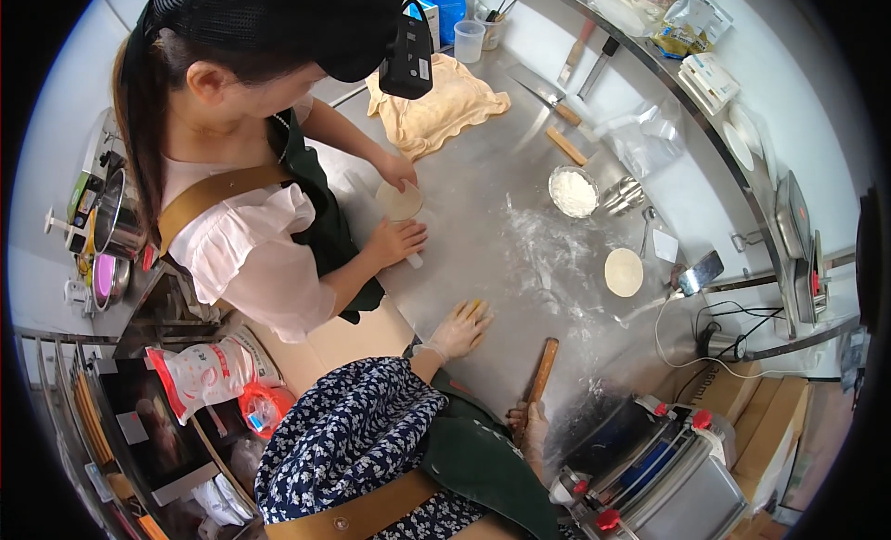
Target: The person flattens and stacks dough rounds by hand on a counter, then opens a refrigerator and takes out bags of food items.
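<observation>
Wooden, a slim rod (544,371) was gripped in my right hand (532,429), fingers closed around its near end. My gloved left hand (459,330) lay palm-down, fingers extended, on the metal surface (455,210), left of the rod. Beyond, to the right, a pale dough disc (624,273) lay near a flour bowl (574,192). A co-worker (246,238) leaned in from the left.

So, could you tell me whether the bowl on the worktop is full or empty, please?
Not empty: the bowl holds white powder; exact depth unclear.
</observation>
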Demonstrator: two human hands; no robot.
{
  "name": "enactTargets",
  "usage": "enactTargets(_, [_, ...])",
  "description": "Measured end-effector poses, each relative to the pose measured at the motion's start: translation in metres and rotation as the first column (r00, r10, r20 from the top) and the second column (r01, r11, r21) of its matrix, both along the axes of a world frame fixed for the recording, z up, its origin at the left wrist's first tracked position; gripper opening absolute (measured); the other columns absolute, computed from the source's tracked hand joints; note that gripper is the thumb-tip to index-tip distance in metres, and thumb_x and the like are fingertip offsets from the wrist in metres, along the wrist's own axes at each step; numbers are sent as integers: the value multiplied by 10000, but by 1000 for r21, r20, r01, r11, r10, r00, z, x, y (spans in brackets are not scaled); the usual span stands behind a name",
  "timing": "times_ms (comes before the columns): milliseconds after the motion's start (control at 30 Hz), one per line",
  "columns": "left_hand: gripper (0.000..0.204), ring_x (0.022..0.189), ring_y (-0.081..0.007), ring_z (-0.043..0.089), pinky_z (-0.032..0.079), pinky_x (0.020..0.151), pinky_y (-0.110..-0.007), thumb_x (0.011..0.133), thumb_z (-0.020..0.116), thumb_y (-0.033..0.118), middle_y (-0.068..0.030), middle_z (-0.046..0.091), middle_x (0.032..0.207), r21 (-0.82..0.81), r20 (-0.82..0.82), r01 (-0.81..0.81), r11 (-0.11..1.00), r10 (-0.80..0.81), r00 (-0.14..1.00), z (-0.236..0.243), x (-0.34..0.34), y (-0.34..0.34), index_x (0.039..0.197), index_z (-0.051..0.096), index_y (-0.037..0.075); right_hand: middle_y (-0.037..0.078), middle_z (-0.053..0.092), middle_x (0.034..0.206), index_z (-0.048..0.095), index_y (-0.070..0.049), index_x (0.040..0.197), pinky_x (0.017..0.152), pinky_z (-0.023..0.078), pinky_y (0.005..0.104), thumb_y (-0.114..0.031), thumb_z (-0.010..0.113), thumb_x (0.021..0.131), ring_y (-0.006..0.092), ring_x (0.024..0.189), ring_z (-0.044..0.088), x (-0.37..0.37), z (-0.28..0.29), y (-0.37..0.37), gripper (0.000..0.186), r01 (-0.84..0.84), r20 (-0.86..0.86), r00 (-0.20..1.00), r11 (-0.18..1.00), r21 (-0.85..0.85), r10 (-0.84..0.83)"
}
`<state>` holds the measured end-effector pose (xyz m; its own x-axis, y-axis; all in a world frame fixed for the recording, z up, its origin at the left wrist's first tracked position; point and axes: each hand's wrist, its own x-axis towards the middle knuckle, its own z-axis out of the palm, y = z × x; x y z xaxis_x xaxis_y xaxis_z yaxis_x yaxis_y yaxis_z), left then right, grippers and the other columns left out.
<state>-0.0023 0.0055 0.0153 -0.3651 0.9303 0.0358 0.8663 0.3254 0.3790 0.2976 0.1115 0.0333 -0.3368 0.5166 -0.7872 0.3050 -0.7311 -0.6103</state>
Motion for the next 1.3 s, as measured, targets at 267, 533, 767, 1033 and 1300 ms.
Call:
enactTargets(267, [521,1399,-362,343,254,1169,-502,923,531,267,-198,381,1490,9,6,-11,1000,11,1000,-8,1,-1,1411,457,102,164,671,778,591,35,1057,533,518,287,-265,501,1024,214,590,636,1,1,-2,315,11,-38,999,1000,26,-10])
enactTargets(533, [488,1370,-365,379,279,1155,-494,917,534,258,-202,408,1465,-19,-3,-9,1000,8,1000,-5,1,-1,1374,497,90,168,676,762,602,40,1028,506,516,287,-275,534,1016,214,557,628,-1,0,-3,323,20,-43,999,998,63,-18])
enactTargets(767, [490,1371,-360,372,280,1154,-494,915,541,259,-200,409,1461,16,2,-14,1000,14,1000,-7,2,-1,1373,495,92,169,674,748,602,39,1019,500,515,286,-281,539,1012,209,533,619,2,-5,-3,326,44,-60,997,999,22,-42])
enactTargets(1033, [509,1386,-360,358,265,1162,-491,928,529,281,-196,390,1485,-37,5,1,999,-1,1000,-10,3,0,1403,472,107,159,671,748,604,47,1033,505,516,278,-289,547,1010,201,543,622,5,-8,-4,342,57,-69,996,998,38,-54])
enactTargets(1300, [522,1403,-348,329,241,1177,-474,935,517,279,-191,359,1506,-113,21,11,994,-9,1000,-9,3,1,1415,455,83,154,673,739,638,52,1012,509,511,279,-305,549,1009,201,543,622,5,-7,-2,368,58,-31,998,998,12,-58])
